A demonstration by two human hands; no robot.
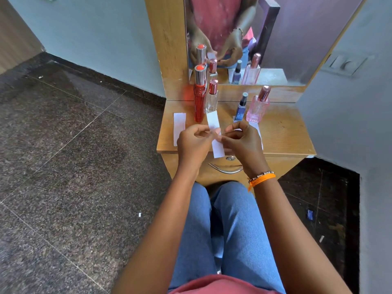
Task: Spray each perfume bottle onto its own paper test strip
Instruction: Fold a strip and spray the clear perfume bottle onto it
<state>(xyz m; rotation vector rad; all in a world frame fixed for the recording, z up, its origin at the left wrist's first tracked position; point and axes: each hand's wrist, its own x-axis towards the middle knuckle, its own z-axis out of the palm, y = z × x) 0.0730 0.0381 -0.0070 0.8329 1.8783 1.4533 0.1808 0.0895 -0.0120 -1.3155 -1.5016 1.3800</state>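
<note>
Several perfume bottles stand on the wooden dresser top: a tall red bottle, a clear bottle with a pink cap, a small blue bottle and a pink bottle. My left hand and my right hand both pinch one white paper strip above the dresser's front edge. Another strip lies flat left of the red bottle. More white paper lies under the blue and pink bottles, partly hidden by my right hand.
A mirror rises behind the bottles and reflects them and my hands. A drawer with a metal handle sits below the top. Walls close in at the right; dark tiled floor spreads to the left.
</note>
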